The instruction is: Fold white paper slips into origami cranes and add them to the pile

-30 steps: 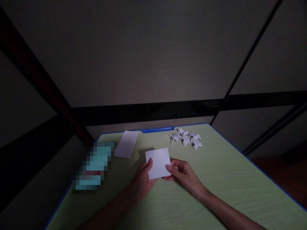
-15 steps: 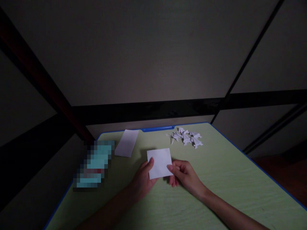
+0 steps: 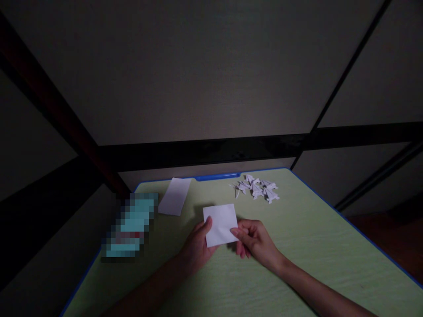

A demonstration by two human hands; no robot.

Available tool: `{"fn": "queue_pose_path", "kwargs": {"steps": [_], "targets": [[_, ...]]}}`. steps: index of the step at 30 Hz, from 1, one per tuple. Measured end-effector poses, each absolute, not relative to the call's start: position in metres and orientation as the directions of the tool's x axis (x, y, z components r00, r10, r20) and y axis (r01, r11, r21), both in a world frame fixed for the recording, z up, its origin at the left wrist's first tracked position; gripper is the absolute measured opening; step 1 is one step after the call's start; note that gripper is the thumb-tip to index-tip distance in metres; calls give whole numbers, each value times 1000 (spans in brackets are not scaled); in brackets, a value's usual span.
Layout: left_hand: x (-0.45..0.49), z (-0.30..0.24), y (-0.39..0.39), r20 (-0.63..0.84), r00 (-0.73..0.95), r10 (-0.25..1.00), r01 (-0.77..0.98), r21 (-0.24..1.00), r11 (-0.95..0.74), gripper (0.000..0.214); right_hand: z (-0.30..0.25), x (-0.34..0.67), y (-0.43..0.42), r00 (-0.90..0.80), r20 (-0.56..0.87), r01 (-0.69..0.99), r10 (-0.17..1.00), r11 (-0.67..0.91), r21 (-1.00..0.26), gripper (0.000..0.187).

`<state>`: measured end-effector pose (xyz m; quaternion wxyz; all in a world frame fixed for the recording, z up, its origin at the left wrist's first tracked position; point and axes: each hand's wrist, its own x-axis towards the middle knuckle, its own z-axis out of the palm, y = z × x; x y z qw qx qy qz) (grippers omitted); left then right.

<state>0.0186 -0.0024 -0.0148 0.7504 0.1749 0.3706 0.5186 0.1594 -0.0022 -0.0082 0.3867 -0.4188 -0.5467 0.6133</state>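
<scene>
A square white sheet of paper is held up between my two hands over the table, near its middle. My left hand grips the left edge, thumb on the front face and the other fingers behind, mostly hidden by the paper. At the lower right edge, my right hand pinches the sheet between thumb and index finger, its other fingers curled below. Beyond the right hand lies a cluster of several small folded white paper figures, with thin curled paper strips at its left.
The light green table has a blue rim and a blue groove at its far edge. A white paper strip lies at the back left. Left of it is a pixelated teal object. Cabinet panels rise behind the table.
Almost nothing differs. Both hands keep their hold on the square paper, which has shifted very slightly right.
</scene>
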Motion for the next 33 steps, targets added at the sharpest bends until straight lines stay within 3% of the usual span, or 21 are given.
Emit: {"fn": "queue_pose_path", "kwargs": {"steps": [8, 18, 28, 31, 33], "targets": [[18, -15, -3, -374, 163, 913, -621, 680, 390, 17, -10, 159, -2, -330, -100, -19, 939, -113, -993, 36], [15, -18, -9, -333, 34, 942, -431, 846, 314, 34, -9, 157, -3, -315, -112, -20, 943, -124, -992, 37], [8, -14, -6, -193, 318, 928, -258, 924, 280, 24, -18, 163, 2, -166, -67, -335, 984, -121, -935, 27], [7, -18, -3, -212, 333, 919, -228, 927, 297, 20, -17, 168, 5, -117, -107, -346, 987, -142, -928, 24], [6, -18, -1, -218, 311, 925, -187, 940, 285, 17, -17, 173, 8, -202, -141, -283, 969, -195, -939, 18]]}}
